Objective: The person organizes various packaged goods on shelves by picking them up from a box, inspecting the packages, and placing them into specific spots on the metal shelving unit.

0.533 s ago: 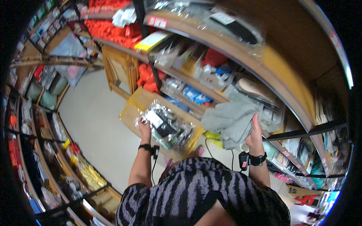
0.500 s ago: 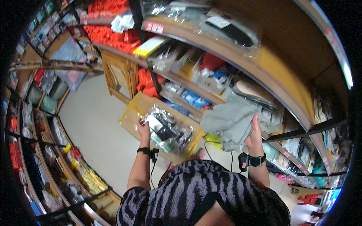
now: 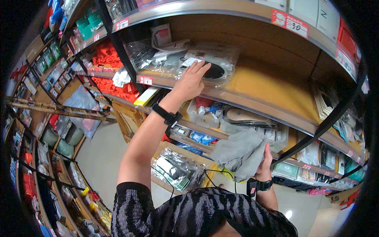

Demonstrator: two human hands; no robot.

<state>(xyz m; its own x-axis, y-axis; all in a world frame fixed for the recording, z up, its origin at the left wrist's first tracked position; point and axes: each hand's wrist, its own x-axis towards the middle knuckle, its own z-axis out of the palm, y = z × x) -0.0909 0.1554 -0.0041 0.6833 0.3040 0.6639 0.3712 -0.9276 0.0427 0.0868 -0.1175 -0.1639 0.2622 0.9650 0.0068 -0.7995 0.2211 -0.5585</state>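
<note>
My left hand (image 3: 191, 82) reaches up to the shelf, its fingers stretched out over a clear plastic pack with a black insole (image 3: 214, 71) in it. The fingertips lie at the pack's white label and seem to touch it. My right hand (image 3: 264, 165), lower down at the right, is closed round a grey cloth (image 3: 239, 152), which hangs in loose folds in front of the lower shelf. The fingers behind the cloth are hidden; the thumb shows, pointing up. Below my left arm, a cardboard box (image 3: 208, 161) holds several clear-wrapped packs (image 3: 178, 169).
The brown shelf board (image 3: 256, 85) runs to the right, with a metal front edge below it. A black upright post (image 3: 329, 128) slants at the right. Beige insoles (image 3: 252, 115) lie on the shelf below. Cables hang from the bands on both wrists. More shelves stand at the left.
My left hand has gone from the packs in the cardboard box up to the insole pack on the shelf. My right hand still holds the grey cloth. The view has tilted up.
</note>
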